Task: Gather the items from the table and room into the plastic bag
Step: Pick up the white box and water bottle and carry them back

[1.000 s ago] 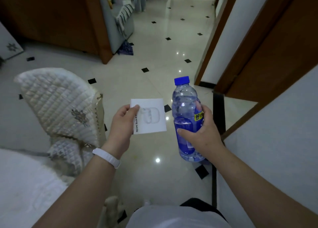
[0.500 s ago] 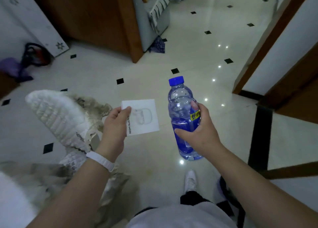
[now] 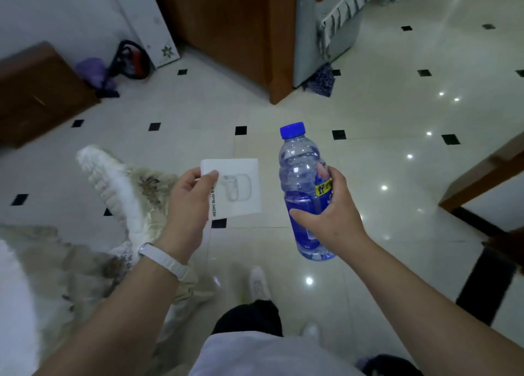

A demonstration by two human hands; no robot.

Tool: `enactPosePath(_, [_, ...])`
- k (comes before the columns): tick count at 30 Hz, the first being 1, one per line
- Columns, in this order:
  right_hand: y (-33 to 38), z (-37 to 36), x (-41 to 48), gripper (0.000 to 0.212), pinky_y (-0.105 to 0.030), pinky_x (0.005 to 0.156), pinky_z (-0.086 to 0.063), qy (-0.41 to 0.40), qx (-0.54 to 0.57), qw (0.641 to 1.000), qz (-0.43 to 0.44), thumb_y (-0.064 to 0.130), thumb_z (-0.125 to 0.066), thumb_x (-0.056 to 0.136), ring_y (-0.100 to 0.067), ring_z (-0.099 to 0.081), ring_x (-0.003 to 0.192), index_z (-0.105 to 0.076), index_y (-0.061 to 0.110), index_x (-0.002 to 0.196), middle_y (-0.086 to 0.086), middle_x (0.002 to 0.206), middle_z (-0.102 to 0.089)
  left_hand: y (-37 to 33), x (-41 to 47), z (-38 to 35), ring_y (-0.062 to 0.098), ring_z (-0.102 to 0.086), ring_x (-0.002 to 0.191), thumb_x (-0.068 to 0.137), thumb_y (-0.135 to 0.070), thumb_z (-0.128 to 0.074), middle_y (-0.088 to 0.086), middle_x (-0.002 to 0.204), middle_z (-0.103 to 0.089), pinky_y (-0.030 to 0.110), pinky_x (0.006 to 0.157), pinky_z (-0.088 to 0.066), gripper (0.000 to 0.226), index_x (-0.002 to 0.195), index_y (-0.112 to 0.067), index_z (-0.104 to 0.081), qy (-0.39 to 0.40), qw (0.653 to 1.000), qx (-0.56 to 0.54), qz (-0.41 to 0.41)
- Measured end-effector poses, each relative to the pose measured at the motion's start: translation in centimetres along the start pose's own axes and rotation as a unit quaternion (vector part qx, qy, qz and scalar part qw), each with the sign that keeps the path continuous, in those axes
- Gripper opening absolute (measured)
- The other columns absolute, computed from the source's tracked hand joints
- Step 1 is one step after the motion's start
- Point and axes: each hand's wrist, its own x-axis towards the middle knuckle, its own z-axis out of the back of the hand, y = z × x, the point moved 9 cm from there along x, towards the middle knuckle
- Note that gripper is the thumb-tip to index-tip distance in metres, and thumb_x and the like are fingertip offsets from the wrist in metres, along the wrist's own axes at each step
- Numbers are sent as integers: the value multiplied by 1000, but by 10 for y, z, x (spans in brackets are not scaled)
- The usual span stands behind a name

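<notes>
My left hand [image 3: 188, 198] grips a small white earbuds box [image 3: 236, 190] by its left edge, held flat in front of me at chest height. A clear water bottle [image 3: 302, 177] with a blue cap and blue label stands upright in my right hand [image 3: 330, 215], which wraps around its lower half. Box and bottle are side by side, a small gap apart, above the tiled floor. A purple plastic bag [image 3: 95, 69] lies on the floor at the far left by the wall; whether it is the task's bag I cannot tell.
A chair with a white quilted cover [image 3: 113, 183] stands at my left. A brown cabinet [image 3: 37, 92] sits far left, a red and black object [image 3: 133, 61] beside the purple bag. A wooden partition [image 3: 241, 32] and grey sofa [image 3: 326, 27] stand ahead; a door frame [image 3: 482, 174] at right.
The view has swung left and downward as I walk; the cabinet, purple bag and my feet have come into sight. Both hands keep the same hold on box and bottle.
</notes>
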Motion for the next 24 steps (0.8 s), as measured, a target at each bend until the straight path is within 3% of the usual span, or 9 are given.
enactPosePath(5, [8,-33,72,88,-13,71,-47,39,-11,999,1,26,-88,65,3,-62,97,-35,44,133,27,119,-53,-1,69,9,15,-66,68,96,-19,-58,0,80,-69,29,58,-53,12,102,-11,-64,-49,997,-57,-3])
enactPosePath(8, [16,-53,127,88,-20,76,-50,54,-39,998,3,26,-88,64,1,-62,98,-35,46,131,25,119,-54,1,126,5,18,-64,68,96,-21,-58,-3,76,-69,33,60,-52,7,95,-18,-64,-65,995,-79,17])
enactPosePath(12, [38,-77,209,91,-30,81,-55,59,-68,996,-1,30,-88,61,-4,-64,100,-34,45,133,22,121,-56,-19,207,-5,11,-66,71,95,-21,-60,0,85,-69,25,59,-51,14,104,-11,-66,-60,996,-60,-14])
enactPosePath(16, [73,-105,282,90,-27,83,-52,53,-81,995,14,35,-85,59,-1,-63,99,-35,44,133,26,118,-55,-49,278,-5,8,-65,71,94,-21,-62,-7,81,-71,22,59,-52,7,97,-20,-68,-49,996,-64,-28])
enactPosePath(19, [97,-129,332,91,-24,84,-49,61,-77,995,34,34,-87,60,4,-59,101,-35,42,134,32,118,-51,-67,326,9,13,-67,77,94,-21,-62,-4,85,-72,28,65,-55,6,96,-20,-68,-66,995,-63,-32])
enactPosePath(24, [119,-169,415,88,-25,84,-50,80,-77,993,44,35,-87,60,0,-60,103,-34,46,129,24,121,-55,-78,395,34,13,-67,72,95,-19,-61,-5,80,-73,26,59,-54,7,95,-20,-68,-110,991,-68,-33])
